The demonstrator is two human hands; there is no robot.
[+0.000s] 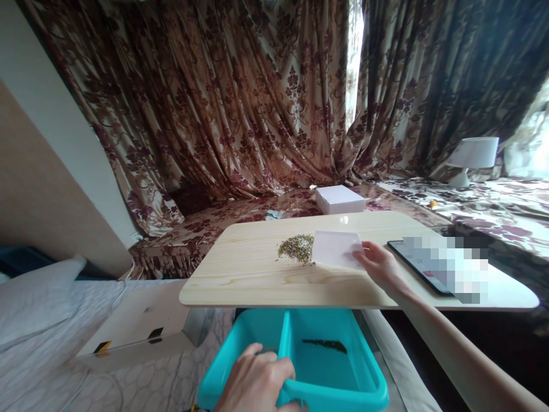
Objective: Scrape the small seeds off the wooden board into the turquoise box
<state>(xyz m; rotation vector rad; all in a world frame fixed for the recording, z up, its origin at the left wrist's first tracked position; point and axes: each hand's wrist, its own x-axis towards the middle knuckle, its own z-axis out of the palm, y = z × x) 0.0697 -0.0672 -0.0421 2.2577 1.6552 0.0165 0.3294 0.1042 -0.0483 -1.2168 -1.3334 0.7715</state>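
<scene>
My right hand (377, 260) pinches the right edge of a white sheet, perhaps paper or card (337, 248), held low over the light wooden tabletop (240, 280). Touching or just beside its left edge is a spread pile of small green and brown dried bits (295, 248). Below the table's front edge, my left hand (259, 377) is closed around the near rim of a turquoise plastic bin (338, 395), by its middle divider (284, 337). In the bin's right compartment lies a dark strip of similar-looking bits (326, 344). The left compartment is partly hidden by my hand.
A tablet (422, 269), partly blurred out, lies at the table's right. Behind the table stand a white box (340, 199) and a crumpled pale item (273, 214). A large white box (137, 315) rests on the bed at left. A white lamp (476, 153) is at far right.
</scene>
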